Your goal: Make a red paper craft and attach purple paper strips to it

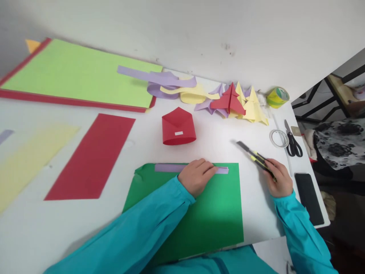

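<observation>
My left hand [196,176] lies on the purple strip [167,167], fingers pressed together, pinning it along the top edge of the green sheet [211,217] on the bench [251,198]; my right hand [279,179] wraps its fingers round the cutter [253,155], blade out, off to the right; I judge the strip could slip under light pressure, and the bare blade could nick my left fingertips.

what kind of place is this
Most likely a paper-craft table in a workroom or home. Folded paper shapes sit by the wall, scissors and a tape roll lie at the right, and the right hand holds a knife beside a green sheet.
</observation>
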Demonstrator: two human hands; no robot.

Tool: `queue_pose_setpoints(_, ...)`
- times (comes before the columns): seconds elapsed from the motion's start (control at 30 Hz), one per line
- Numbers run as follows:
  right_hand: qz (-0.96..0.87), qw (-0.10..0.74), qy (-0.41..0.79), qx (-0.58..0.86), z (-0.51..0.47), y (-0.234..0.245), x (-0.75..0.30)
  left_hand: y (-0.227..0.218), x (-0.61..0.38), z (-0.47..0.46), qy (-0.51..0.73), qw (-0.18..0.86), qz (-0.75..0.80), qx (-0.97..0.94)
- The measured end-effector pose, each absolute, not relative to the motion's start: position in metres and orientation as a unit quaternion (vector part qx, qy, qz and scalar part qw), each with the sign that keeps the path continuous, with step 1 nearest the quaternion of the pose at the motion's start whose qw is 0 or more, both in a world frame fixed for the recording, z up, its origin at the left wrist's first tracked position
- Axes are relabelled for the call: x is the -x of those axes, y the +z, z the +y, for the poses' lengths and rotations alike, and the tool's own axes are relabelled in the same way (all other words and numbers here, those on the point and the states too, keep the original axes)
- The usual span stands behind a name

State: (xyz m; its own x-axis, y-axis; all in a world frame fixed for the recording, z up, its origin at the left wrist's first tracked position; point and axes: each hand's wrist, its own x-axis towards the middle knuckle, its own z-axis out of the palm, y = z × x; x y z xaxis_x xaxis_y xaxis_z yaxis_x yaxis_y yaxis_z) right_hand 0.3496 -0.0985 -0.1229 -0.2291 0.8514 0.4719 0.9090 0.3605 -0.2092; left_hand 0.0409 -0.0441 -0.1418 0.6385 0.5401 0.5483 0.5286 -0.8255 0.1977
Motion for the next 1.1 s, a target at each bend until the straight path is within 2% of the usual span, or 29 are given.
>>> queue_pose_setpoints(0.1, -0.804, 0.256, 0.008, 0.537, -0.125, -0.115, -0.338, -0.144, -0.039, -0.043, 0.332, 0.041, 0.291, -0.896)
queue_pose_setpoints(0.23, -0.796, 0.253, 0.034, 0.549, -0.142, -0.119, -0.331, -0.145, -0.036, -0.042, 0.361, 0.058, 0.294, -0.883)
queue_pose_setpoints(0.47, -0.808, 0.223, 0.041, 0.544, -0.135, -0.122, -0.326, -0.14, -0.035, -0.041, 0.311, 0.081, 0.301, -0.898)
queue_pose_setpoints(0.7, -0.812, 0.211, 0.014, 0.544, -0.132, -0.12, -0.321, -0.149, -0.035, -0.042, 0.308, 0.1, 0.33, -0.887)
queue_pose_setpoints(1.1, -0.831, 0.171, -0.028, 0.528, -0.126, -0.123, -0.322, -0.155, -0.043, -0.046, 0.342, 0.063, 0.366, -0.863)
